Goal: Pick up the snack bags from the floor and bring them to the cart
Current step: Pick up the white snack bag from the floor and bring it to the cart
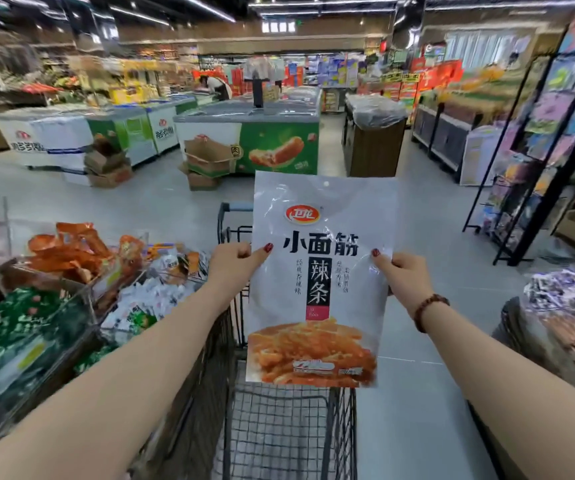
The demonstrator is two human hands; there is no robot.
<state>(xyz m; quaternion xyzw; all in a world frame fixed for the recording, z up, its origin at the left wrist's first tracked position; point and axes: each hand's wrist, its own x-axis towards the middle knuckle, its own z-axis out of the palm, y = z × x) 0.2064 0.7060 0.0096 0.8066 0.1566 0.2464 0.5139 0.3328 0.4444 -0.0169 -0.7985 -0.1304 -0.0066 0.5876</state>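
Note:
A large white snack bag (317,282) with black Chinese lettering and a picture of orange strips hangs upright in front of me. My left hand (235,268) pinches its left edge and my right hand (402,275) pinches its right edge, thumbs on the front. The bag hangs directly above a dark wire shopping cart (279,434), whose basket looks empty where visible. The bag hides part of the cart's far end.
On the left a display bin (81,306) holds orange, white and green snack packs. A black rack (535,161) stands at right, and a bin of wrapped goods (570,323) lower right. Freezer chests (244,140) and cardboard boxes (206,168) lie ahead across grey floor.

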